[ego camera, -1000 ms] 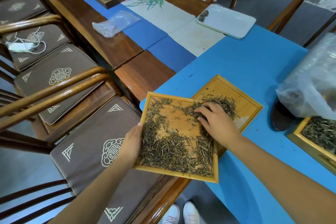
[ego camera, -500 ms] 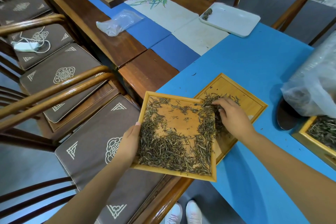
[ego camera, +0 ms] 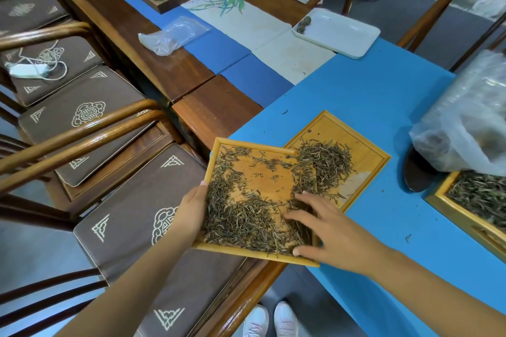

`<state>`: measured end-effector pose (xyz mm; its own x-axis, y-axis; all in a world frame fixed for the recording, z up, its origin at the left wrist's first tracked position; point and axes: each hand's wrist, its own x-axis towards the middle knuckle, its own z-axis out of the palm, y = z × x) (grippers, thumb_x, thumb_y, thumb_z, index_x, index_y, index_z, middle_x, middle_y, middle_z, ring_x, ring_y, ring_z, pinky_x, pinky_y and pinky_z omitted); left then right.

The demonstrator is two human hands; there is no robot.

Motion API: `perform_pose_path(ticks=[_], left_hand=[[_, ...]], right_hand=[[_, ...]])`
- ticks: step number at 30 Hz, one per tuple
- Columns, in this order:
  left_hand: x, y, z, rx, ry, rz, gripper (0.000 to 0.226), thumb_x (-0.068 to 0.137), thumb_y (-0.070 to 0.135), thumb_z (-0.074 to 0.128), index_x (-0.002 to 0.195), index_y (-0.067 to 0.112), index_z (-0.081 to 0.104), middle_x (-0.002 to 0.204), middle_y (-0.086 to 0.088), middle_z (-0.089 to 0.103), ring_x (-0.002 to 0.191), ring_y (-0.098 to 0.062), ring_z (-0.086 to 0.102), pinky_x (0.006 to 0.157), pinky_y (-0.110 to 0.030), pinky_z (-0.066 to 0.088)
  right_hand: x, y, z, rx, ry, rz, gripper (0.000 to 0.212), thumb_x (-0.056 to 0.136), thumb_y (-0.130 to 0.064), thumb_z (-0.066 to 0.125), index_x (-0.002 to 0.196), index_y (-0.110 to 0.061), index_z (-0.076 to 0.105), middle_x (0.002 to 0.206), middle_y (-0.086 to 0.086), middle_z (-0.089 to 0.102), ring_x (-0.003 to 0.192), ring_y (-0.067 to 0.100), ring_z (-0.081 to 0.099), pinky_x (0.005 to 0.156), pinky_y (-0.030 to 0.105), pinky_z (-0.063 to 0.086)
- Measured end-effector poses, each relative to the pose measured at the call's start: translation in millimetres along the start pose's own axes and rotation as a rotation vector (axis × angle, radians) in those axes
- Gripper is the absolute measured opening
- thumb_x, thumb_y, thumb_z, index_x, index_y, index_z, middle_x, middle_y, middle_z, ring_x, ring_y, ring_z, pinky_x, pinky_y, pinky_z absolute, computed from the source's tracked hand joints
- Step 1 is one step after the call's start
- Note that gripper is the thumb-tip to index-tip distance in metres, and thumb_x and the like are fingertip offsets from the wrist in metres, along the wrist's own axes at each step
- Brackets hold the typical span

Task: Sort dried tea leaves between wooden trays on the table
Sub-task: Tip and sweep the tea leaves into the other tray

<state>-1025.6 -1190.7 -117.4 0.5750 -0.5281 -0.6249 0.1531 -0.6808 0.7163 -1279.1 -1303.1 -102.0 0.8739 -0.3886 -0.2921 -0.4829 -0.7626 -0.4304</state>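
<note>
**Q:** Which edges bound the working area, and how much room lies around it?

**A:** The held wooden tray (ego camera: 262, 145) overhangs the near left edge of the blue table cover (ego camera: 369, 96), its right side overlapping the second wooden tray (ego camera: 367, 142), which lies flat on the cover. The left hand (ego camera: 191, 210) grips the held tray's left rim, thumb over the edge. To the left, beyond the table edge, stand cushioned chairs (ego camera: 123, 221). To the right, bare blue cover separates the flat tray from a third wooden tray (ego camera: 440, 194), cut off at the right border.

**Q:** What is the right hand doing?

**A:** The right hand (ego camera: 336, 232) rests with fingers spread and nearly straight on the tea leaves (ego camera: 246, 224) in the held tray's near right corner. It pinches nothing.

**Q:** Where is the tea?

**A:** Leaves ring the held tray's floor, leaving a bare patch in its middle. A second heap (ego camera: 328, 161) lies in the flat tray just past the overlap. More fills the third tray.

**Q:** Counts?

**A:** Three wooden trays; two hands; one white plastic tray (ego camera: 345, 38) at the far side with a few dark lumps in its corner; two clear plastic bags, a small bag (ego camera: 172, 35) far left and a large bag (ego camera: 465, 123) at right; one dark round saucer (ego camera: 416, 175) beneath the large bag.
</note>
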Motion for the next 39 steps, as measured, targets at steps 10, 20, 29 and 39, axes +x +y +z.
perform_pose_path(ticks=[10,20,29,39], left_hand=[[-4.4,2.0,0.8,0.02,-0.035,0.006,0.061,0.08,0.064,0.029,0.109,0.025,0.065,0.112,-0.004,0.069,0.106,-0.027,0.063,0.104,-0.05,0.04],[-6.0,-1.5,-2.4,0.02,-0.042,0.035,0.05,0.094,0.052,0.028,0.111,0.022,0.065,0.112,-0.005,0.069,0.105,-0.027,0.063,0.104,-0.048,0.04],[-6.8,-8.2,-10.2,0.07,-0.009,0.031,0.049,0.095,0.052,0.029,0.114,0.023,0.063,0.114,-0.003,0.067,0.103,-0.023,0.062,0.097,-0.038,0.041],[-9.2,-16.3,-23.2,0.1,0.06,0.004,0.051,0.097,0.05,0.027,0.122,0.019,0.058,0.12,-0.005,0.063,0.108,-0.025,0.058,0.094,-0.035,0.037]], right_hand=[[6.1,11.3,3.1,-0.094,0.105,0.055,0.055,0.087,-0.052,0.049,0.137,-0.034,0.035,0.155,0.004,0.014,0.145,0.022,0.009,0.115,0.036,0.015],[23.5,19.7,-2.7,-0.073,0.176,0.119,0.038,0.094,-0.032,0.048,0.132,-0.026,0.044,0.138,0.002,0.04,0.13,0.02,0.033,0.105,0.032,0.037],[47.1,28.0,-7.6,0.018,0.275,0.249,0.032,0.094,-0.02,0.05,0.126,-0.018,0.052,0.126,0.008,0.049,0.119,0.027,0.044,0.098,0.033,0.039],[66.4,47.7,-11.3,0.031,0.292,0.32,0.037,0.095,-0.005,0.042,0.131,-0.012,0.049,0.139,0.012,0.045,0.125,0.029,0.045,0.101,0.033,0.039]])
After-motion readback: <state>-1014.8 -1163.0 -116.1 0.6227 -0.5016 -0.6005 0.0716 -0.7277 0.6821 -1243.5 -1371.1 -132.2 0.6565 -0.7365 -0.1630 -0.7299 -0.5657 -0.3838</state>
